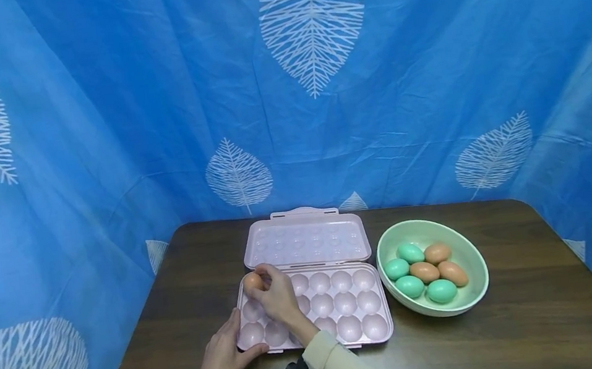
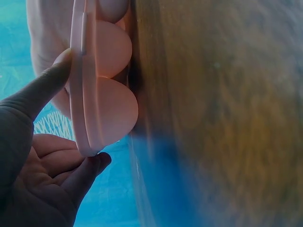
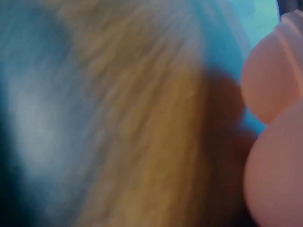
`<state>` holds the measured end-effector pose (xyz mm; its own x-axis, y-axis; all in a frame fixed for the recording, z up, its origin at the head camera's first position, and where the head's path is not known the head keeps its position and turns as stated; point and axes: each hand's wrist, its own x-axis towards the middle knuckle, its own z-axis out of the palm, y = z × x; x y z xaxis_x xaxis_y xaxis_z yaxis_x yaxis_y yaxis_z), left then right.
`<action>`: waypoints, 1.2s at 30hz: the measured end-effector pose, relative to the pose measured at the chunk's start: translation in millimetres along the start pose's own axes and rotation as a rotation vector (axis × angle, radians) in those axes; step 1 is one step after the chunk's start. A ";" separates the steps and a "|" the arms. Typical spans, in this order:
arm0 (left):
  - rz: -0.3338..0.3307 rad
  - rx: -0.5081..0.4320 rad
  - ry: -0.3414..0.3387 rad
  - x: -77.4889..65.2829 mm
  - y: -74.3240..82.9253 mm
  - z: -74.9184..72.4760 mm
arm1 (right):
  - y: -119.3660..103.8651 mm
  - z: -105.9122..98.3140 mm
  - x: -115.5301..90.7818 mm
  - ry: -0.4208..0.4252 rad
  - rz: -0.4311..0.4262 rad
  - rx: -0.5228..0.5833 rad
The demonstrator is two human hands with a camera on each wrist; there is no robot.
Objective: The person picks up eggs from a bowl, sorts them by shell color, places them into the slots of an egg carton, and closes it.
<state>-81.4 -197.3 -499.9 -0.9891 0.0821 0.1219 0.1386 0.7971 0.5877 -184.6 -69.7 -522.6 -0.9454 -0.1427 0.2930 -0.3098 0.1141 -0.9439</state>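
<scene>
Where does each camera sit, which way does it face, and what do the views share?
Head: on the head, facing forward and down at the table, egg tray, bowl and curtain; left hand and right hand show.
Left wrist: on that wrist, looking at the tray's side and underside; thumb and fingers show.
Right wrist: on that wrist, looking at rounded cups beside a blurred surface; no hand plainly shows.
Shared: head and left wrist both show the left hand at the tray's edge.

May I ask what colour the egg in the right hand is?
The egg is brown, clearest in the head view.
</scene>
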 end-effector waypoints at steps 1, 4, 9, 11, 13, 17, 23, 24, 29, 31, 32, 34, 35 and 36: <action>-0.003 0.000 -0.002 -0.1 -0.1 -0.1 | -0.1 0.5 -0.1 0.003 0.004 -0.011; -0.014 -0.001 -0.009 -0.1 -0.1 -0.4 | -1.4 1.7 -0.5 0.011 -0.001 -0.077; -0.018 -0.002 -0.015 0.3 -0.6 0.7 | -1.7 3.4 -1.0 0.037 -0.082 -0.294; -0.014 -0.003 -0.012 0.4 -1.0 1.8 | -1.2 3.8 -1.2 0.058 -0.109 -0.361; -0.009 -0.004 -0.006 0.3 -1.4 2.8 | -0.7 4.0 -1.5 0.073 -0.119 -0.395; -0.006 0.003 0.008 -0.1 -1.9 3.8 | 1.5 4.7 -1.4 0.074 -0.105 -0.388; -0.023 0.006 -0.003 1.2 -1.2 4.1 | 3.0 3.9 -1.8 0.088 -0.128 -0.390; -0.027 0.005 -0.006 1.7 -0.9 4.3 | 2.9 3.3 -1.8 0.091 -0.135 -0.390; -0.007 0.011 0.007 1.6 -1.5 5.6 | 2.5 -3.3 -3.6 0.060 -0.207 -0.452; 0.020 0.019 0.029 0.6 -2.4 6.1 | 1.6 -8.9 -5.6 0.033 -0.222 -0.472; 0.034 0.022 0.039 0.1 -2.9 6.4 | 0.9 -12.5 -6.8 0.020 -0.221 -0.477; 0.056 0.024 0.059 -0.5 -3.7 6.8 | -0.7 -20.7 -8.4 -0.001 -0.215 -0.454; 0.068 0.024 0.070 -0.7 -4.2 7.1 | -1.3 -25.2 -9.2 -0.004 -0.206 -0.436; 0.078 0.023 0.079 -0.8 -4.5 7.1 | -2.0 -30.1 -9.9 -0.008 -0.200 -0.414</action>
<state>-81.5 -196.7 -508.3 -0.9683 0.0980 0.2296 0.2131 0.8037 0.5555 -177.7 -38.9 -519.0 -0.8626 -0.2090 0.4607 -0.5020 0.4669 -0.7280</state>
